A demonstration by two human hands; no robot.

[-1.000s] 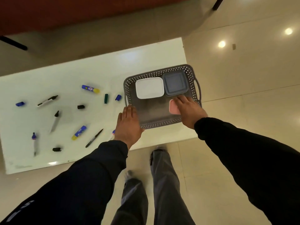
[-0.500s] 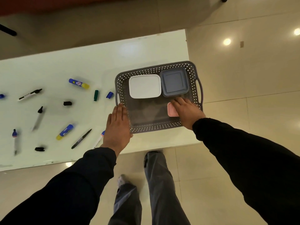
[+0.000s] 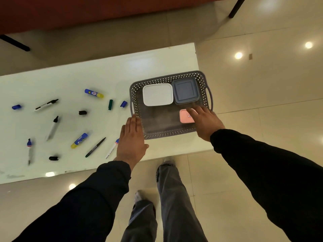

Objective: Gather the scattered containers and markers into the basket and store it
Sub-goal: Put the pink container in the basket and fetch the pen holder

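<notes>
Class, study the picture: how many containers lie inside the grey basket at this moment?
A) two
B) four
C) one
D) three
D: inside the basket lie a white container, a grey container and a pink container, the last partly under the fingers of the right hand.

- Pretty dim overall with a warm yellowish cast; the black sleeves [image 3: 279, 172] are dark blobs with no detail.
- 2 hot light reflections glare off the glossy floor [image 3: 262, 81] at top right, and 2 smaller ones sit low on the left.
- The white table [image 3: 70, 81] shows a soft sheen patch.
- The markers [image 3: 52, 127] on the left look smeared.
- The wide lens bends the table's edges.
</notes>
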